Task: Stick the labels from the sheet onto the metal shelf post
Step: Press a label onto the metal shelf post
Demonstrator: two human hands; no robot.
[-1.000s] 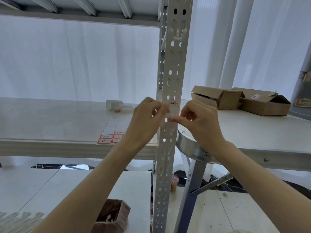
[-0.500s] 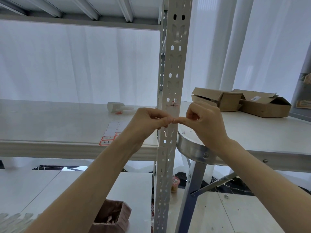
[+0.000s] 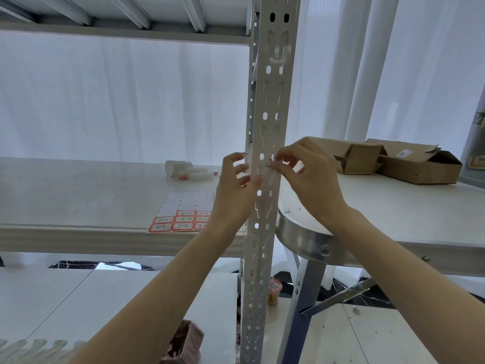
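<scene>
Label (image 3: pixel 270 166) sits on the shelf post (image 3: pixel 273 101), pinched by our right hand (image 3: pixel 312 177); our left hand (image 3: pixel 236 190), spread and holding nothing, hovers just beside; the sheet (image 3: pixel 183 214) lies below-left of it.

Your left hand (image 3: pixel 236 187), fingers spread, touches the left edge of the post (image 3: pixel 274 101). Your right hand (image 3: pixel 309 177) pinches the label (image 3: pixel 269 166) on the post's face. The sheet (image 3: pixel 183 211) lies on the shelf (image 3: pixel 78 195), with red-bordered rows nearest you. Boxes (image 3: pixel 420 166) sit on the table (image 3: pixel 420 211) at right.
</scene>
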